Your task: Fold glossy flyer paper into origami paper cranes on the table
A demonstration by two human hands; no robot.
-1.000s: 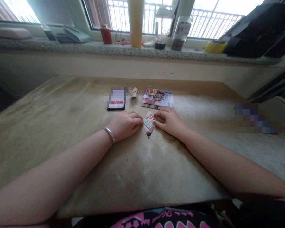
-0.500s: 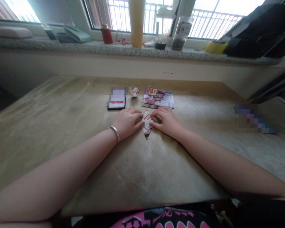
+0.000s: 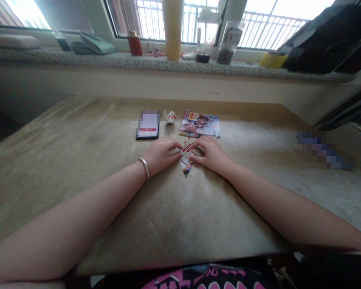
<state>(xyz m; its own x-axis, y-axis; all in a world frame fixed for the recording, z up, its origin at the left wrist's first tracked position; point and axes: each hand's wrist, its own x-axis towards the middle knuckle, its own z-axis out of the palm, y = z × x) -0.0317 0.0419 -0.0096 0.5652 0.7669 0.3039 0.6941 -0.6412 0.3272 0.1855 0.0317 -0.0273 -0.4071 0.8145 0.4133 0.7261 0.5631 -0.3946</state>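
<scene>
Seemingly a home: assorted containers (image 3: 225, 55) stand on a speckled windowsill (image 3: 156, 62), with railings (image 3: 263, 35) outside.

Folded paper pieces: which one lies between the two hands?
The flatter paper, between left hand and right hand; the raised paper shape sits farther back, beside the phone-like device.

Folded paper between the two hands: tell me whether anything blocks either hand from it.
Nothing visible does. The left hand and right hand have their fingertips at opposite sides of the folded paper. The colourful leaflets lie beyond it, not between.
</scene>
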